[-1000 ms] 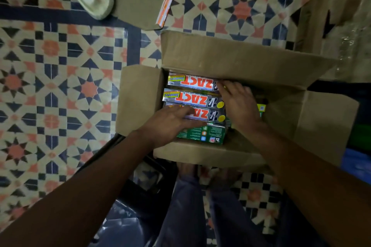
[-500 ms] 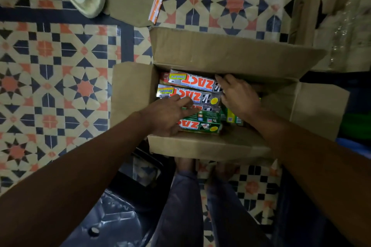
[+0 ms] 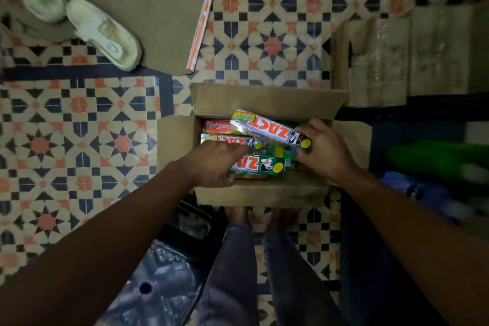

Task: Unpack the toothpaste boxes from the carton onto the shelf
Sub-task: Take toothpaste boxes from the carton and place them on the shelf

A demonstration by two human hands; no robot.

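Note:
An open brown carton [image 3: 264, 193] sits on the patterned floor in front of my feet. My right hand [image 3: 321, 152] is shut on the end of a silver Zact toothpaste box [image 3: 267, 128], lifted and tilted above the others. Into the carton reaches my left hand [image 3: 214, 161], gripping a green Zact box [image 3: 260, 165]. A second silver Zact box [image 3: 227, 139] lies between them. At the carton's far left corner a red Colgate box [image 3: 217, 126] shows.
Flattened cardboard [image 3: 148, 8] with an orange-striped strip [image 3: 201, 26] lies beyond the carton, with two pale shoes [image 3: 103, 34] on it. Taped cartons [image 3: 397, 61] stand at the right. Dark shelving with green and blue items [image 3: 436, 164] lies to the right. A black crate [image 3: 158, 280] is near my legs.
My right hand has lifted a silver Zact box out of the row and tilted it, uncovering a Colgate box beneath. My left hand stayed on the green box. The camera view rose and widened.

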